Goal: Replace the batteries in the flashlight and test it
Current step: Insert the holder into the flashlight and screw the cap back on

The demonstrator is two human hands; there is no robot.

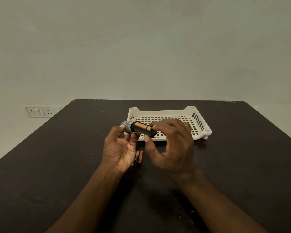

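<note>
Dark brown, matte tabletop (233, 165), rounded far corners, faint pale scuffs and specks near the front edge.

White perforated plastic tray (199, 121), rectangular, shallow, grid-cut floor, slotted side walls, round socket at each visible corner, short feet at the right near corner; resting on the far middle of the tabletop, slightly right of centre.

White wall-mounted electrical socket and switch panel (38, 112), low on the wall at far left, beyond the table edge; part of a second panel just beside it to the right.

Plain pale grey-green wall (141, 47), unmarked, filling the upper half.
</note>
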